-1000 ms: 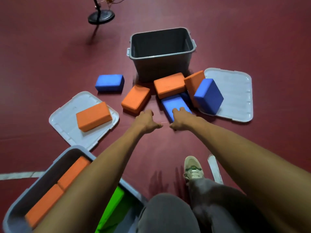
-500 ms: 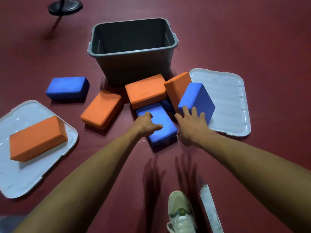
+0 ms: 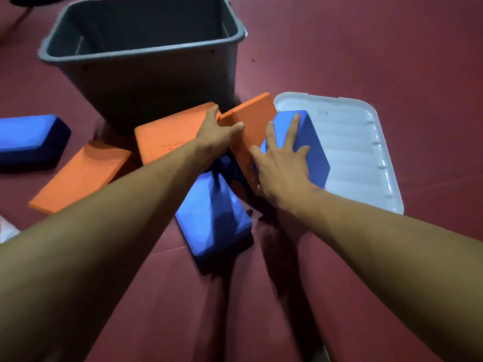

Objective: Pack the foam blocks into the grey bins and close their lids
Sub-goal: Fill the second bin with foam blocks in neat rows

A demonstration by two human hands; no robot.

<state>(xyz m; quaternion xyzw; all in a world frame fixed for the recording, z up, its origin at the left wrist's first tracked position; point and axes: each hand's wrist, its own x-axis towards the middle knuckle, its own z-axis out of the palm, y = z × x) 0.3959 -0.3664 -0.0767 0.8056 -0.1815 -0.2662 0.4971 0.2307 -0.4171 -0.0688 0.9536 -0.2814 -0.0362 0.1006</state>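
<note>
L hand (image 3: 218,133): orange blk (image 3: 257,113); R hand (image 3: 282,163): blue blk (image 3: 312,142)

Gym-like indoor hall — wide maroon matte floor (image 3: 366,48), foam blocks (image 3: 78,176) and grey bin (image 3: 156,87) directly on it

- No legible text, brand, no. or sign anywhere in view.
- White lid (image 3: 352,142), approx. 2 o'clock from frame ctr: small dark mark near its far edge, too small and blurred to read.
- Flat orange block (image 3: 167,137), approx. 10 o'clock: faint specks on top face, can't tell if they are letters.
</note>
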